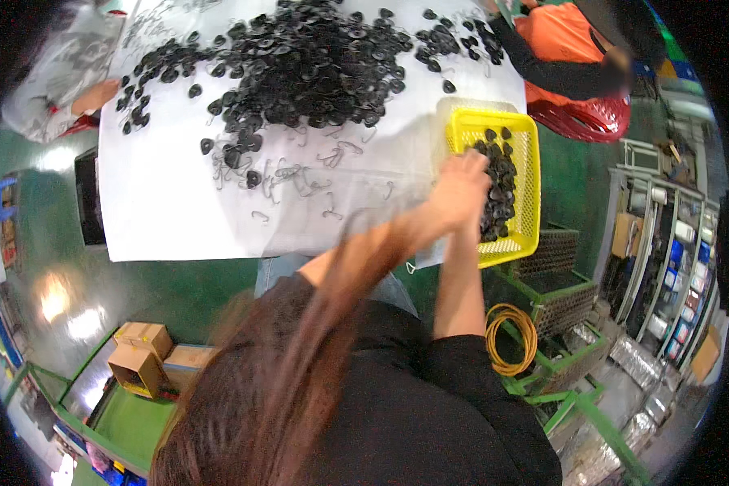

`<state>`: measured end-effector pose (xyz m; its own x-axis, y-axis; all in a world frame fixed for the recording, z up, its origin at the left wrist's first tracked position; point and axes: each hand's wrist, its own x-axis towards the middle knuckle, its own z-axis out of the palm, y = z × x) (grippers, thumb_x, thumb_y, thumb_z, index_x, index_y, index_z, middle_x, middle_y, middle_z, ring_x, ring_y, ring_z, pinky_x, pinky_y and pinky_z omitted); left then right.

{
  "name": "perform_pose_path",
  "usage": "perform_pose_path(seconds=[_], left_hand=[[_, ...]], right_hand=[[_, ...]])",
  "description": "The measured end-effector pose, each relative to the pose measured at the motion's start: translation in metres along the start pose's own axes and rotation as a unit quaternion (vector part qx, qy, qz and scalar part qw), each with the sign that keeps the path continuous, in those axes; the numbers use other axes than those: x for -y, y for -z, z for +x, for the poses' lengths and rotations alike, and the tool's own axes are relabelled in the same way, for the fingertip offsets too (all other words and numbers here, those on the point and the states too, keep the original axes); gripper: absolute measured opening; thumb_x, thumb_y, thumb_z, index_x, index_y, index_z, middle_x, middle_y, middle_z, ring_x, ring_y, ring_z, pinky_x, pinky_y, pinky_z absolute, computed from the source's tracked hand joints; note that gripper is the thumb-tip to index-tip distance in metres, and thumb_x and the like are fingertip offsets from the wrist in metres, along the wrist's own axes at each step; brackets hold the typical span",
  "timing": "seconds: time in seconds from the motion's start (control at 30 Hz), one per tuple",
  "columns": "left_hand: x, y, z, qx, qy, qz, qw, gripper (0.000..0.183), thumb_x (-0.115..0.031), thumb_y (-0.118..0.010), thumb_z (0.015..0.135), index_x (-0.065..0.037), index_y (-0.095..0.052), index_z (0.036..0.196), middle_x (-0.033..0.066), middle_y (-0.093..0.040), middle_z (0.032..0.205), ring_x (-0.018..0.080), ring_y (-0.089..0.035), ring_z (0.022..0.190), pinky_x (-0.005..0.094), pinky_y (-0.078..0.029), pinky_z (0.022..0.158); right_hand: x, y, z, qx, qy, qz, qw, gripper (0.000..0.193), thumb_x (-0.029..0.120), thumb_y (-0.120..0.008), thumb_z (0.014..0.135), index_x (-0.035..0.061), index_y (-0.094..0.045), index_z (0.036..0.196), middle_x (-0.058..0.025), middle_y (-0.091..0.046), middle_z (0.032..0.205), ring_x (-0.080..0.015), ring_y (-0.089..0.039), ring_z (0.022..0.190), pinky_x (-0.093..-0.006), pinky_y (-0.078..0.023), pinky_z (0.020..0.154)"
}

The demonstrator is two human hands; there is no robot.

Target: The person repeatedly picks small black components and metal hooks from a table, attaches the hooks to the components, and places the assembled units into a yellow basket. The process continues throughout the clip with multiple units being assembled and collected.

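Observation:
My left hand (454,188) and my right hand (472,202) are close together at the near left side of a yellow plastic basket (530,202). The left one overlaps the right and hides most of it. Motion smears their fingers, so whatever they might hold does not show. Small black rounded-triangular pieces (502,180) lie inside the basket, just right of my fingers. A large heap of similar black pieces (300,73) covers the far middle of the white table (162,219). Thin bent wire hooks (292,178) are scattered in front of the heap.
At the far right is a person in an orange top (555,36); another person's hand (95,97) rests at the left table edge. Green metal racks (555,283) and a coiled yellow hose (510,338) stand beside me. Cardboard boxes (140,356) are behind left.

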<state>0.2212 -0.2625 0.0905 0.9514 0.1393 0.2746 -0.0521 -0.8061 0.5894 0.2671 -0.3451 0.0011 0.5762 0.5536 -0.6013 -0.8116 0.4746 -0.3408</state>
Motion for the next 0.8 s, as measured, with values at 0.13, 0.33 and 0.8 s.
perform_pose_path(seconds=[0.13, 0.33, 0.8], left_hand=[[-0.006, -0.004, -0.001, 0.008, -0.011, -0.107, 0.994, 0.034, -0.012, -0.052, 0.074, 0.0, -0.056, 0.106, 0.0186, -0.048, 0.12, 0.0334, -0.037, 0.121, 0.0417, -0.028, 0.103], [0.106, 0.021, -0.1, 0.003, 0.103, -0.106, 0.989, 0.037, 0.006, -0.053, 0.069, -0.004, -0.055, 0.104, 0.0148, -0.047, 0.122, 0.0338, -0.04, 0.119, 0.0409, -0.033, 0.101], [0.296, 0.161, -0.261, -0.109, 0.279, 0.213, 0.93, 0.031, -0.013, -0.058, 0.076, -0.009, -0.052, 0.107, 0.0102, -0.05, 0.113, 0.0296, -0.046, 0.104, 0.0405, -0.039, 0.085]], right_hand=[[0.088, 0.025, -0.004, -0.101, 0.034, -0.016, 0.994, 0.04, 0.035, -0.037, 0.093, -0.001, -0.054, 0.095, -0.0155, -0.059, 0.09, -0.0287, -0.058, 0.085, -0.0391, -0.052, 0.074], [0.117, 0.05, 0.013, -0.335, 0.109, -0.116, 0.929, 0.06, 0.033, -0.047, 0.089, 0.0078, -0.022, 0.137, -0.0199, -0.028, 0.136, -0.0462, -0.037, 0.115, -0.066, -0.019, 0.097], [-0.16, -0.127, 0.058, 0.217, 0.375, -0.778, 0.455, 0.018, 0.011, -0.059, 0.076, 0.008, -0.06, 0.094, -0.0116, -0.055, 0.1, -0.028, -0.054, 0.096, -0.037, -0.044, 0.08]])
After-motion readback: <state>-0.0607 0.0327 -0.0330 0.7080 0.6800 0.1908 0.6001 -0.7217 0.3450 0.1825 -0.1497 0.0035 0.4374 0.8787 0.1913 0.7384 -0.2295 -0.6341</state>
